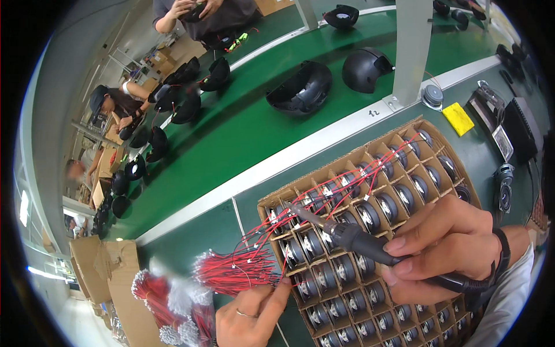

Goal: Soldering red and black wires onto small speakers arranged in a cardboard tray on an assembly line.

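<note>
1. Right hand (445, 248): I have its fingers closed on the dark handle of a soldering iron (361, 243), thumb and fingertips around the grip. A black band (504, 254) circles the wrist.
2. The iron slants over the divided cardboard box (457, 149), its metal tip pointing to the upper left, above the cells at the left corner. I cannot tell whether the tip touches anything.
3. Left hand (251, 318): at the box's left edge, thumb and forefinger drawn near each other, a ring on one finger. Thin red wire reaches the fingertips; I cannot tell whether it is pinched.
4. Small round speakers (368, 217) sit in the cardboard cells, dark rims showing. Red leads (370, 170) trail across the upper rows.
5. Just beyond the left hand, a bundle of red wires (237, 274) with white ends lies on the green tabletop (208, 225), beside the box. More bundles in clear plastic (191, 292) lie to its left.
6. Past the box's far right corner: a yellow sponge (458, 119), near a loose speaker (432, 97).
7. Across the metal rail (324, 141), black shells (300, 89) rest on a green belt (243, 144); a co-worker (211, 26) stands on its far side.
</note>
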Demonstrator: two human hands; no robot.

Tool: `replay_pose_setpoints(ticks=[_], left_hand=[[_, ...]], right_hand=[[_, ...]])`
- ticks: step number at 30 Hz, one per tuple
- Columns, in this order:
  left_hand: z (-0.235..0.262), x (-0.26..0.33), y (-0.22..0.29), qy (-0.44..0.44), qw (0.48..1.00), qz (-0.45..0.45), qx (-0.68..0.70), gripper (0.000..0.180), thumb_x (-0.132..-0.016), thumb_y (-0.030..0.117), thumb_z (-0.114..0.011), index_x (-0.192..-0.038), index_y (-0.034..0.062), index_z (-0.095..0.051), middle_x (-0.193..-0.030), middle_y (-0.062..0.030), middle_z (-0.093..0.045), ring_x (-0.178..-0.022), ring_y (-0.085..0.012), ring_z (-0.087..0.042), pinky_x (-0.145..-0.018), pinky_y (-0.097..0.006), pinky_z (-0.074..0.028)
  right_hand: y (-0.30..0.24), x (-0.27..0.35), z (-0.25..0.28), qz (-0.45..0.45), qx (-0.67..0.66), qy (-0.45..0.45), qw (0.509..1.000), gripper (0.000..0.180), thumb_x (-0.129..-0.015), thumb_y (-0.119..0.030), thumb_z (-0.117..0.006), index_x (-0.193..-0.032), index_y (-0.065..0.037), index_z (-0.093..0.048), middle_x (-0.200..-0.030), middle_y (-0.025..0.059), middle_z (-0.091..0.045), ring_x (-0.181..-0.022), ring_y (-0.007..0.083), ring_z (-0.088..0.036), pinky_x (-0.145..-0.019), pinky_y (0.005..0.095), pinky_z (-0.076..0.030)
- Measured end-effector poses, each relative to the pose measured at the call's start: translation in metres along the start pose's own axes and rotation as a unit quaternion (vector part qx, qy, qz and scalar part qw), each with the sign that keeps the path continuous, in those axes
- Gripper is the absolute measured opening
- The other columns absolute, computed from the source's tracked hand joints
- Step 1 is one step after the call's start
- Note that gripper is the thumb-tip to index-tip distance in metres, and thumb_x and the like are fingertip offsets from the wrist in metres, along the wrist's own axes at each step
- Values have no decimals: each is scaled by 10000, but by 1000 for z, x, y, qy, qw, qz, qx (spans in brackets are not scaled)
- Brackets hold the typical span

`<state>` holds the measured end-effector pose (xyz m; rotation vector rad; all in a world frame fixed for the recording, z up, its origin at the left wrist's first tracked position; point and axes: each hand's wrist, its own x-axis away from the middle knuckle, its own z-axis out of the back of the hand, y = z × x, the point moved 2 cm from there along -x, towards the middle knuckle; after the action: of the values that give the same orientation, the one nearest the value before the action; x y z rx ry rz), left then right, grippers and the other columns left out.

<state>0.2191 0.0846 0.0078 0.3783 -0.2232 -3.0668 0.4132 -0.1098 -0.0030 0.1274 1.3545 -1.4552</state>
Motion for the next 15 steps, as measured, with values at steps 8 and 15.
replay_pose_setpoints(ticks=[8,15], left_hand=[[-8,-26,-13,49,998,26,5,231,-847,-10,-792,-1051,81,-733,-817,-92,-654,-651,-261,-640,-588,-371,-519],[-17,-31,-24,40,996,36,64,228,-781,-15,-842,-986,49,-766,-745,-70,-663,-593,-202,-614,-536,-314,-470]], right_hand=[[2,1,-1,-20,-47,-2,999,350,-655,77,-938,-867,-65,-699,-1034,126,-688,-785,208,-742,-707,282,-641],[-3,-2,-3,-47,-51,-6,998,346,-641,86,-942,-852,-56,-707,-1035,134,-678,-756,209,-734,-694,279,-644]])
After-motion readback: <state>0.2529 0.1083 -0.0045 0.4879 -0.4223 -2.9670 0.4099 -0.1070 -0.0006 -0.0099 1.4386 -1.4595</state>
